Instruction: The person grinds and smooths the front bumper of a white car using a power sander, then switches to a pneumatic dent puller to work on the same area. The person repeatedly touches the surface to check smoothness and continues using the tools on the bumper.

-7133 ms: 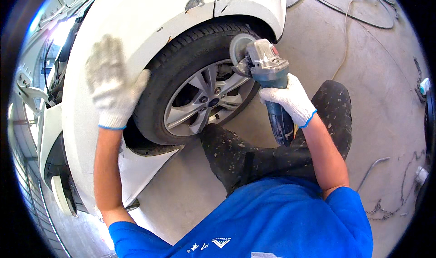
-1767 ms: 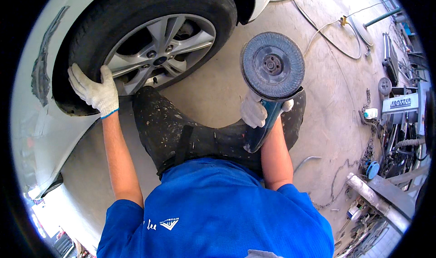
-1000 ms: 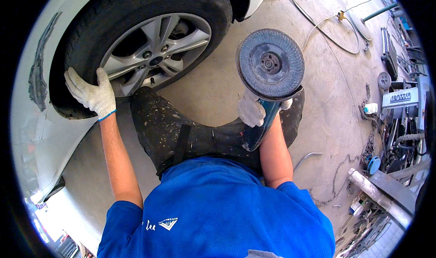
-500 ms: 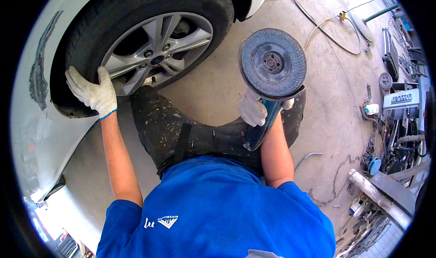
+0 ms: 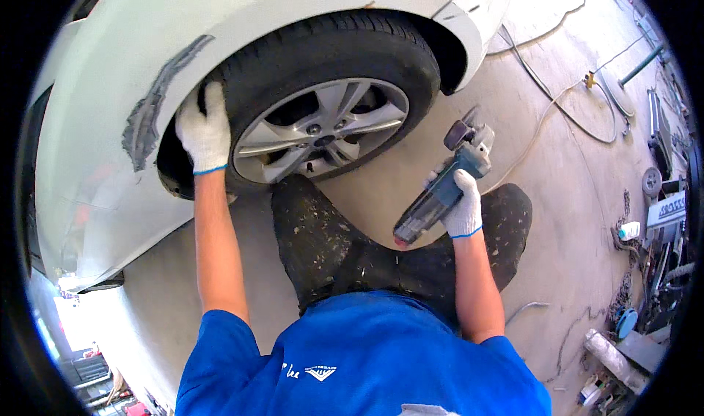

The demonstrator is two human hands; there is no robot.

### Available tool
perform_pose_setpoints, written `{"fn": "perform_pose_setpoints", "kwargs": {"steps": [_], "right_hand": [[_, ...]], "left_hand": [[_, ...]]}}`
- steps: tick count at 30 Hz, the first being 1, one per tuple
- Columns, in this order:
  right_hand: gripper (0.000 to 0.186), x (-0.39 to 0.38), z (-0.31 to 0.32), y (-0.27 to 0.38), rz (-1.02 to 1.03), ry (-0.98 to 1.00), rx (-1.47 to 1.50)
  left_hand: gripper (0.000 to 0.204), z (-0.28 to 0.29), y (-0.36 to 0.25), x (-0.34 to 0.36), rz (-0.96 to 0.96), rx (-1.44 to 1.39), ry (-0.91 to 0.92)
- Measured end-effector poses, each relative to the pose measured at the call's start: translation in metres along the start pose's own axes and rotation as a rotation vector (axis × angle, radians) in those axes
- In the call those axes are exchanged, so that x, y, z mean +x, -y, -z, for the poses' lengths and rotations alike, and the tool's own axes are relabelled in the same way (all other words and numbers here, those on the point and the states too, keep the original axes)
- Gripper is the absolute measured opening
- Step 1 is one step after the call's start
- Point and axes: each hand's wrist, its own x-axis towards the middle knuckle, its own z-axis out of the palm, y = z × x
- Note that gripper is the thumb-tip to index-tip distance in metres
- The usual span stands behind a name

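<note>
My right hand (image 5: 464, 207), in a white knit glove with a blue cuff, is wrapped round the body of a blue-green angle grinder (image 5: 440, 192). The grinder is held above my knees, its head up and away from me; its disc no longer faces the camera. My gloved left hand (image 5: 205, 134) is at the edge of the wheel arch, beside the tyre (image 5: 330, 49). Its thumb and fingers are apart, and some fingertips are lost in the dark gap. Just left of it, a dark grey scraped strip (image 5: 150, 115) runs along the white fender (image 5: 95, 145).
A silver alloy wheel (image 5: 323, 134) stands in front of me. Hoses (image 5: 550, 97) cross the concrete floor at the far right. Along the right side lie a chain (image 5: 623, 284), a metal pipe (image 5: 612, 357) and other metal parts. My dark-trousered knees are spread below the wheel.
The grinder has turned, so its disc face is out of sight. My left hand has moved further into the wheel arch. The view has shifted, showing more of the fender.
</note>
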Motion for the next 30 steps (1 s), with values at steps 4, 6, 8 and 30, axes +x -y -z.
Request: {"fn": "perform_pose_setpoints", "kwargs": {"steps": [4,6,8,30], "right_hand": [[0.031,0.062,0.03,-0.039,-0.043,-0.409,-0.229],[0.038,0.107,0.081,-0.072,-0.068,-0.561,-0.218],[0.038,0.147,0.136,-0.095,-0.185,-0.619,-0.181],[0.027,0.115,0.063,-0.138,-0.53,0.119,-1.764]], "left_hand": [[0.038,-0.01,0.008,-0.002,-0.171,0.199,-0.186],[0.038,-0.013,0.007,-0.004,-0.153,0.19,-0.172],[0.041,-0.023,0.007,-0.008,-0.174,0.221,-0.211],[0.026,-0.021,0.0,-0.009,0.003,-0.1,-0.133]]}}
